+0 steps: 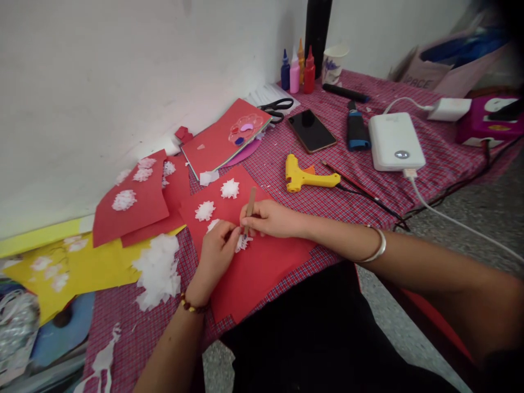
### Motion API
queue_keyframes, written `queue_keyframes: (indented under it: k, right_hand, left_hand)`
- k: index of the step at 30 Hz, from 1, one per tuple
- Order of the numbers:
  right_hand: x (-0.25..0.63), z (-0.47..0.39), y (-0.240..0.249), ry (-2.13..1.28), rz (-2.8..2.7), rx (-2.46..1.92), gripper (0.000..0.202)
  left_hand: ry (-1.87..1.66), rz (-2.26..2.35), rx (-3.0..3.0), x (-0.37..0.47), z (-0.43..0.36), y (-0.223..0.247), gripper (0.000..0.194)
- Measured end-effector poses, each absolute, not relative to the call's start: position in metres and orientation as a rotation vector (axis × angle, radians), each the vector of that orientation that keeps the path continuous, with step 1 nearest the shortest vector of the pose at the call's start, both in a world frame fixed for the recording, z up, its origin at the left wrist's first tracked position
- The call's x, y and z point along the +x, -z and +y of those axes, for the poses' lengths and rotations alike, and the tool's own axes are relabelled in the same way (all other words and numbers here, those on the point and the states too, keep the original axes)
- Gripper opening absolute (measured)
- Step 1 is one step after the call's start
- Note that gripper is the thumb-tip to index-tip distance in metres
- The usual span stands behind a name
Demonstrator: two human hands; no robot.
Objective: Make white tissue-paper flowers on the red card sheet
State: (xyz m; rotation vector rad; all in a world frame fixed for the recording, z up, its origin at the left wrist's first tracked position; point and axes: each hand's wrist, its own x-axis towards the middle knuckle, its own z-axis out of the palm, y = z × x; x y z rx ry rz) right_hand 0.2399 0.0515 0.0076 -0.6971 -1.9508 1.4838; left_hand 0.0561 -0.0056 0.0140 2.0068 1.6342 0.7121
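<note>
A red paper sheet [266, 278] lies in front of me and carries several ruffled white paper tufts, one [230, 189] near its top and another [204, 210] at its left. My right hand [264, 217] is closed around a thin, flat brown stick [251, 201], held nearly upright. The stick's lower end meets a white paper tuft [243, 243] low on the sheet. Beside that end, my left hand [221, 245] pinches at the edge of the same tuft, its fingertips partly hiding it. Part of one more tuft [212, 224] shows behind my left fingers.
A yellow glue gun [309, 176], paintbrush [352, 181], phone [311, 131] and white power bank [396, 142] with cables lie to the right. Scissors [278, 109] and paint bottles [295, 73] are at the back. Left are red sheets [143, 210], loose white paper [159, 267] and yellow paper [94, 267].
</note>
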Motion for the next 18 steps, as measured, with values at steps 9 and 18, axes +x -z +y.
queue_keyframes:
  k: [9, 18]
  right_hand:
    - [0.238, 0.056, -0.002, -1.712, -1.614, -0.751, 0.017]
    - [0.239, 0.061, -0.011, -1.804, -1.246, -0.905, 0.022]
  left_hand:
    - [-0.902, 1.605, 1.775, 0.053, -0.013, -0.021, 0.024]
    - [-1.305, 1.934, 1.543, -0.040, -0.028, -0.065, 0.020]
